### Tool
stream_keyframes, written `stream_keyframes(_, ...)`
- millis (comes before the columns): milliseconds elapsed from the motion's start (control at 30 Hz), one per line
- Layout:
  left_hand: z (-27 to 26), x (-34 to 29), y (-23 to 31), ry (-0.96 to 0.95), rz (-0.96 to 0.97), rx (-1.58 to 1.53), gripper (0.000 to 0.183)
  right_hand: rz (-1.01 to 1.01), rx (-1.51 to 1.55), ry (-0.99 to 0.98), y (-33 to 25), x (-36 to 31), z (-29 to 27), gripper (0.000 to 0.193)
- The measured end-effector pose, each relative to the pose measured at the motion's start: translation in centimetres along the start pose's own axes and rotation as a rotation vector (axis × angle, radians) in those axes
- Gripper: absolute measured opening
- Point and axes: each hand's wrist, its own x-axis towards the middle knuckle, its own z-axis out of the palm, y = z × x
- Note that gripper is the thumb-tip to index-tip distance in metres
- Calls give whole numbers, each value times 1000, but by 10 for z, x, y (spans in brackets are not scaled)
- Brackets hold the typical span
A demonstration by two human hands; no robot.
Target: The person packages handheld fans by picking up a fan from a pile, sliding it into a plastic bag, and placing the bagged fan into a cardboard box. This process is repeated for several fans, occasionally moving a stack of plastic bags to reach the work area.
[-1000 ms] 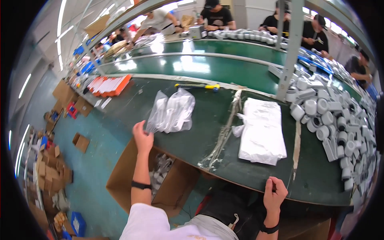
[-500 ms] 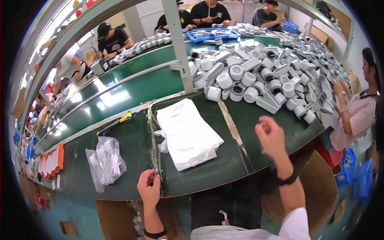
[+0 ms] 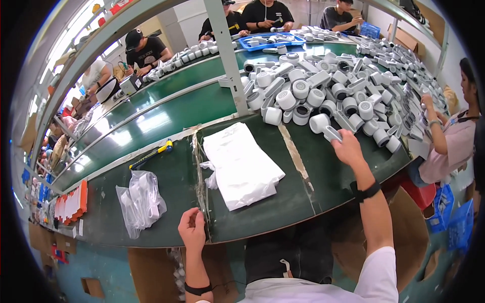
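My right hand [image 3: 347, 147] is closed round the handle of a grey-and-white handheld device [image 3: 332, 134] with a thick round head. That device is at the near edge of a large heap of similar devices [image 3: 316, 96]. At the table's front edge, my left hand [image 3: 192, 228] has its fingers curled in, with nothing visible in them. A stack of white plastic bags [image 3: 243, 166] lies flat between my hands, farther in on the dark green table [image 3: 177, 174]. Left of it, a clear plastic bag [image 3: 141, 203] has more pale devices inside.
A yellow-and-black hand tool [image 3: 152, 154] and orange-and-white boxes [image 3: 71, 203] lie to the left. A metal post [image 3: 230, 65] rises behind the bags. A blue tray [image 3: 270, 41] is across the bench, where several people work. Another person [image 3: 449, 136] stands at the right.
My right hand has reached forward to the heap's edge and taken hold of a device by its handle. My left hand stays by the table edge, fingers still curled.
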Motion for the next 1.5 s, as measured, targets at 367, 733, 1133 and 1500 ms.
stream_keyframes(367, 84, 27, 92, -452, 740, 686, 23, 255, 1777, -250, -78, -152, -34, 36)
stream_keyframes(733, 88, 40, 83, -417, 676, 556, 7, 345, 1803, -385, -112, -189, -23, 43)
stream_keyframes(1133, 86, 53, 100, -454, 529, 480, 11, -136, 1074, -728, -112, -196, -29, 30)
stream_keyframes(1500, 79, 56, 111, -500, 240, 243, 14, -230, 644, -739, -146, -156, -21, 68)
